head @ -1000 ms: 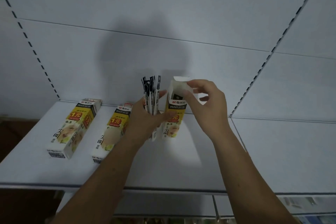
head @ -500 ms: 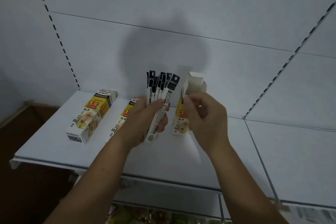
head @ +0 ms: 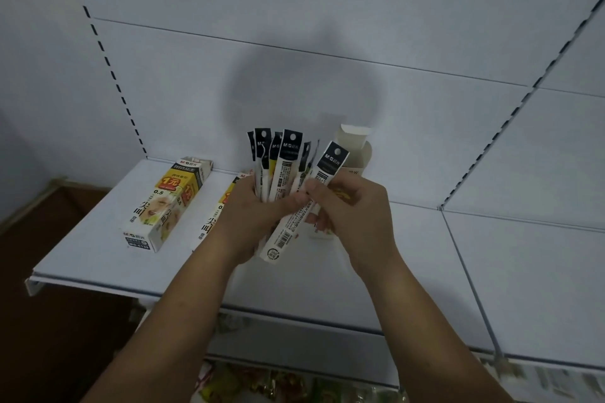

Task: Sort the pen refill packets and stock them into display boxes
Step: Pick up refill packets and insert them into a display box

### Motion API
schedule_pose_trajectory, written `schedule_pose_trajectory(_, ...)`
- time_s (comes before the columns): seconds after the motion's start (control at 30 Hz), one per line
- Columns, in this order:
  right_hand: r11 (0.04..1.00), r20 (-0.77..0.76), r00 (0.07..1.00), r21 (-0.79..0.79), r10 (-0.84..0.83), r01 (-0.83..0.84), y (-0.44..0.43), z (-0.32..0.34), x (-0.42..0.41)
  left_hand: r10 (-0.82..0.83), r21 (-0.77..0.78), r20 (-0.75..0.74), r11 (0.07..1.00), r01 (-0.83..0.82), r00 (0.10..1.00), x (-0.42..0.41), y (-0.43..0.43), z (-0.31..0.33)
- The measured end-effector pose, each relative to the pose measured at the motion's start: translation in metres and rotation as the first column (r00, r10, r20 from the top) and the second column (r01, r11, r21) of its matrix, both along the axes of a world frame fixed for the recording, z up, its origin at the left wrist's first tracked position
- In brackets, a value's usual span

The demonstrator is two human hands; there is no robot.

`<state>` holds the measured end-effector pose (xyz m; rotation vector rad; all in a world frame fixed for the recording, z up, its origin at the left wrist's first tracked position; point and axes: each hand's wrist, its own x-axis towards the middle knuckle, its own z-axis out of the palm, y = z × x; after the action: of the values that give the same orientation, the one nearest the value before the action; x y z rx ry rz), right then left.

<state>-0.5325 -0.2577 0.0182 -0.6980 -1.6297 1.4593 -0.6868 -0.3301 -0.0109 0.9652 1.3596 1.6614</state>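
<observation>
My left hand [head: 253, 217] grips a fanned bunch of several white pen refill packets with black tops [head: 278, 160], held upright above the shelf. My right hand [head: 352, 216] pinches the rightmost packet [head: 306, 203] of the fan, which tilts right. Behind my right hand stands a display box with its top flap open [head: 355, 144], mostly hidden. A closed yellow-and-white display box [head: 167, 203] lies on the shelf at the left. A second closed box [head: 212, 219] lies next to it, partly hidden by my left hand.
The white shelf board [head: 98, 255] has its front edge close below my forearms. A white back panel with slotted uprights [head: 108, 62] rises behind. The adjoining shelf section [head: 523, 271] lies to the right. Colourful packaged goods [head: 262, 383] sit on the level below.
My right hand left the open box's flap and came over to the bunch, now pinching one packet. The packets in my left hand fanned out wider.
</observation>
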Motion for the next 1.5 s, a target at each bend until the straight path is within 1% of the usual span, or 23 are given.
schedule_pose_trajectory(0.13, 0.996, 0.026, 0.997, -0.036, 0.079, -0.078, -0.001, 0.0, 0.004, -0.042, -0.019, 0.003, 0.999, 0.042, 0.999, 0.001, 0.001, 0.002)
schedule_pose_trajectory(0.2, 0.996, 0.015, 0.997, -0.049, 0.078, -0.078, 0.0, 0.001, 0.006, -0.062, -0.033, 0.003, 0.998, 0.062, 0.998, 0.002, 0.001, 0.003)
schedule_pose_trajectory(0.37, 0.999, -0.001, 1.0, -0.041, 0.01, -0.01, -0.001, -0.001, 0.009, -0.098, -0.046, 0.031, 0.994, 0.099, 0.995, 0.007, 0.003, 0.003)
schedule_pose_trajectory(0.5, 0.997, 0.0, 0.998, -0.021, -0.071, 0.071, 0.0, -0.001, 0.011, -0.113, -0.018, 0.083, 0.993, 0.115, 0.99, 0.009, 0.004, 0.004)
schedule_pose_trajectory(0.6, 0.991, -0.015, 0.991, -0.011, -0.134, 0.134, 0.003, 0.005, 0.015, -0.083, -0.03, 0.043, 0.996, 0.085, 0.996, 0.008, 0.006, 0.005)
schedule_pose_trajectory(0.67, 0.984, -0.071, 0.981, -0.014, -0.18, 0.179, 0.007, 0.013, 0.02, -0.009, -0.058, -0.039, 0.998, 0.007, 0.999, 0.006, 0.008, 0.005)
schedule_pose_trajectory(0.73, 0.972, -0.151, 0.961, -0.003, -0.231, 0.233, 0.013, 0.025, 0.027, 0.041, -0.041, -0.07, 0.998, -0.044, 0.997, 0.003, 0.009, 0.005)
schedule_pose_trajectory(0.83, 0.935, -0.254, 0.918, 0.109, -0.303, 0.339, 0.027, 0.049, 0.037, 0.115, 0.022, -0.11, 0.993, -0.114, 0.987, -0.001, 0.014, 0.002)
schedule_pose_trajectory(0.93, 0.897, -0.336, 0.88, 0.172, -0.334, 0.407, 0.039, 0.068, 0.042, 0.14, 0.017, -0.108, 0.99, -0.139, 0.984, 0.0, 0.021, -0.001)
schedule_pose_trajectory(1.0, 0.883, -0.351, 0.868, 0.186, -0.35, 0.431, 0.045, 0.075, 0.041, 0.13, -0.005, -0.172, 0.991, -0.133, 0.977, 0.002, 0.027, 0.0)
schedule_pose_trajectory(1.1, 0.878, -0.341, 0.874, 0.212, -0.345, 0.43, 0.05, 0.076, 0.035, 0.115, -0.022, -0.243, 0.992, -0.124, 0.963, 0.004, 0.039, -0.003)
schedule_pose_trajectory(1.23, 0.882, -0.268, 0.901, 0.239, -0.342, 0.406, 0.053, 0.066, 0.027, 0.077, -0.027, -0.191, 0.996, -0.084, 0.979, 0.007, 0.051, -0.004)
schedule_pose_trajectory(1.4, 0.879, -0.223, 0.909, 0.253, -0.353, 0.404, 0.056, 0.058, 0.025, 0.079, -0.025, -0.222, 0.996, -0.087, 0.972, 0.009, 0.054, -0.007)
schedule_pose_trajectory(1.5, 0.891, -0.174, 0.931, 0.277, -0.321, 0.359, 0.058, 0.055, 0.024, 0.071, -0.016, -0.199, 0.997, -0.076, 0.977, 0.009, 0.054, -0.008)
